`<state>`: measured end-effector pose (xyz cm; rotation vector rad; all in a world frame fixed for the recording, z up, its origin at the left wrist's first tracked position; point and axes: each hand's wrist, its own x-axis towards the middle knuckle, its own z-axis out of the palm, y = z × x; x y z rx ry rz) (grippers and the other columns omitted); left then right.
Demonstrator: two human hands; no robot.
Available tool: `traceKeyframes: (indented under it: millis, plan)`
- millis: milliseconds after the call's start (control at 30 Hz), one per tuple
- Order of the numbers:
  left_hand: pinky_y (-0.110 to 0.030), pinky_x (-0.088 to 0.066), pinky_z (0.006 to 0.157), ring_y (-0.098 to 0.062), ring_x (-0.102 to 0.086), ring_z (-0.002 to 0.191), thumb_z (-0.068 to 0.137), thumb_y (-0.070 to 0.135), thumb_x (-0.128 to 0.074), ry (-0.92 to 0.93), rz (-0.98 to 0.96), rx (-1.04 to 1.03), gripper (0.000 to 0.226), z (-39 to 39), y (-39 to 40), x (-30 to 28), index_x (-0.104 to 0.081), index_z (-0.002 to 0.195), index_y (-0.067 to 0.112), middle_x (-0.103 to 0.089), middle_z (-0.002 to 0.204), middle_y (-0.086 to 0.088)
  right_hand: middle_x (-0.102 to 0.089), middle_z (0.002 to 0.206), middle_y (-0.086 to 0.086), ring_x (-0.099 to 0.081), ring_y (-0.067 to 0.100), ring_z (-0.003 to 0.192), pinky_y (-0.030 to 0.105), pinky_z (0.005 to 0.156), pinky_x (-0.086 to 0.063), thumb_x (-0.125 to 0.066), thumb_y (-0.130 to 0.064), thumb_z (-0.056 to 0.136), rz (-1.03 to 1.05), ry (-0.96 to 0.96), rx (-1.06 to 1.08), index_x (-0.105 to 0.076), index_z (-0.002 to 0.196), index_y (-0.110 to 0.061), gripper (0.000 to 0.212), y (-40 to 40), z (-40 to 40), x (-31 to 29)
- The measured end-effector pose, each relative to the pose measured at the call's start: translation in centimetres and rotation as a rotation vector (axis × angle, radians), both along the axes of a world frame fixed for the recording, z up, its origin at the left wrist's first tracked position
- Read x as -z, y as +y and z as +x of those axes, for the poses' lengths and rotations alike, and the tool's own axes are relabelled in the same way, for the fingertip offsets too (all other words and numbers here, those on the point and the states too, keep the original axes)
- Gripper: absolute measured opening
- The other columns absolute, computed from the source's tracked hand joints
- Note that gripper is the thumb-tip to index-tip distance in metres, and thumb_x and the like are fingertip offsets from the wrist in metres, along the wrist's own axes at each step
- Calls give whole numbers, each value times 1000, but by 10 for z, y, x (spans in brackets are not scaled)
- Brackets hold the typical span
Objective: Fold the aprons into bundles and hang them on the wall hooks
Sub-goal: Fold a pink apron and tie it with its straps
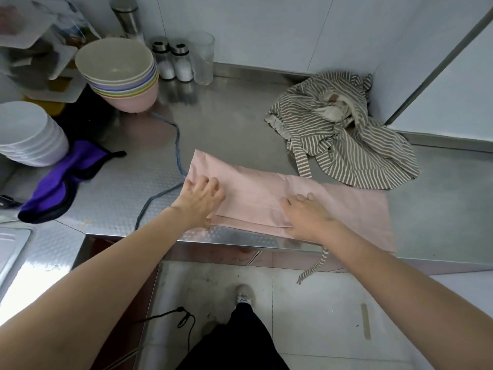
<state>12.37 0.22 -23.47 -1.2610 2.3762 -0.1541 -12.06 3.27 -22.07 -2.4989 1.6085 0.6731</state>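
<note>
A pink apron [256,188] lies folded into a long flat band on the steel counter [232,121], near its front edge. Its blue-grey strap [176,145] trails off to the left. My left hand [200,201] rests on the band's left end with fingers bent, the thumb at the front fold. My right hand [306,214] lies flat on the middle of the band. A grey-and-white striped apron [344,140] sits crumpled at the back right corner; one strap [314,268] hangs over the counter's edge. A purple apron [64,180] lies bunched at the left.
Stacked pastel bowls [120,73] and white plates [29,134] stand at the left. Two shakers [173,60], a glass [202,57] and a steel canister [126,17] line the back wall. A sink [13,249] lies at the lower left. No wall hooks are in view.
</note>
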Motion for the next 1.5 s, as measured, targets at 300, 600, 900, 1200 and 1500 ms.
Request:
traceKeyframes:
  millis: [300,600,900,1200,1500]
  plan:
    - [-41,-37,96,-28,-36,114,71,47,-70,342,10,-568,72,24,6,3,-34,125,13,-34,125,-7,-47,121,13,-49,31,111,36,90,-35,-53,-11,86,-124,-203,-137,-37,124,-6,42,-11,104,23]
    - [-38,-38,74,-39,-56,102,76,13,-73,796,159,-862,47,45,13,12,-35,102,5,-57,112,-22,-58,116,13,-55,30,108,36,89,-38,-44,-5,86,-69,-288,-152,-46,123,-9,37,-22,121,27]
    - [-16,-34,65,-25,-60,87,79,2,-64,941,215,-996,15,68,5,13,-58,90,10,-65,93,-13,-57,118,10,-54,29,110,37,91,-40,-48,-9,87,100,-199,-181,-47,124,-14,37,-25,127,27]
    - [-21,-56,50,-17,-63,61,82,26,-71,1123,500,-1228,23,63,-5,-2,-60,87,7,-62,83,-6,-58,116,13,-57,30,100,39,82,-46,-57,-31,84,544,-71,-59,-50,114,-11,37,-52,138,7]
    - [-21,-42,64,-24,-64,85,86,14,-60,775,396,-950,21,58,-13,-2,-66,104,7,-68,97,-11,-35,133,5,-32,30,123,41,97,-32,-47,0,84,221,-165,-408,-58,119,-21,42,-146,197,-45]
